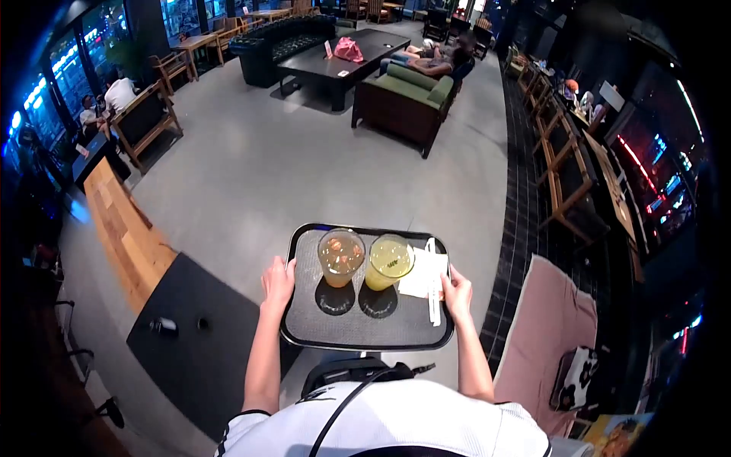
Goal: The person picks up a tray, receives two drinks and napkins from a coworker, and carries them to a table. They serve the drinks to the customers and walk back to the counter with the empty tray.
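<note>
A dark tray is held out level in front of my body. My left hand is closed on its left edge, and my right hand grips the right edge. Two full glasses stand side by side on the tray: a brownish drink with reddish pieces on the left, a yellow-green drink on the right. White napkins and a wrapped straw packet lie beside the glasses, near my right hand.
A black table and a wooden bench top are at left. A pink sofa stands at right. Ahead are a green sofa, a long dark table with a pink bag, chairs and several seated people.
</note>
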`<state>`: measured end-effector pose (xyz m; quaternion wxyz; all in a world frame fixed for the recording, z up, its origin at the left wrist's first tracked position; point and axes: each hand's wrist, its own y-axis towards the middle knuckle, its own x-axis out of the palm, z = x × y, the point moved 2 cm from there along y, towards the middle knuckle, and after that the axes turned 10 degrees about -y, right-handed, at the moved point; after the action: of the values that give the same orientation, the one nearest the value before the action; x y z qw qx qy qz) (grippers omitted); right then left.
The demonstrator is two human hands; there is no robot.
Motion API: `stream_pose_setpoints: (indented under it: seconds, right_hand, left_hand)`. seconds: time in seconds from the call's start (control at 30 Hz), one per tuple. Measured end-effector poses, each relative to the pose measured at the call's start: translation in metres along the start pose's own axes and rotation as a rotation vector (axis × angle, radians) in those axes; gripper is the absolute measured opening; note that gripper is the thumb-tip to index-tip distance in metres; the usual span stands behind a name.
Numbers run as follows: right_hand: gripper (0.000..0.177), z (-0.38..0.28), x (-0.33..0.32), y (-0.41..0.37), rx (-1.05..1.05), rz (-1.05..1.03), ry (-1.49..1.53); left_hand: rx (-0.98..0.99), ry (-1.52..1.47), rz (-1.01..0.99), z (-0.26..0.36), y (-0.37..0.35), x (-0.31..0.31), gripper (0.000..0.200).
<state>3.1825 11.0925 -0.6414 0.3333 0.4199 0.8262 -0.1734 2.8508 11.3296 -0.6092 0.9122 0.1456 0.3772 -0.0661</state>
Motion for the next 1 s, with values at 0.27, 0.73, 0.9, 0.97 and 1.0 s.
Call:
stream_pose_setpoints:
  seconds: [0.27,0.73,0.9,0.97,1.0]
  right_hand:
    - [0.043,-0.069,0.086,0.218,0.013,-0.044,0.146]
    - [0.045,-0.23,0.26,0.597,-0.097,-0.134,0.036]
    - [0.043,-0.274,0.332,0.707,-0.066,-0.107,0.047]
    - [0.039,-0.294,0.353,0.739,-0.068,-0.081,0.03]
    - [0.038,-0.303,0.364,0.758,-0.063,-0.064,0.022]
  left_hand:
    - [-0.085,0.057,-0.029,0.0,0.21,0.068,0.037]
    - [-0.155,0.081,0.118,-0.024,0.581,0.166,0.04]
    - [-0.153,0.071,0.05,-0.054,0.722,0.202,0.037]
    - [-0.134,0.034,0.031,-0.063,0.78,0.216,0.035]
    - [-0.122,0.03,0.028,-0.063,0.809,0.221,0.034]
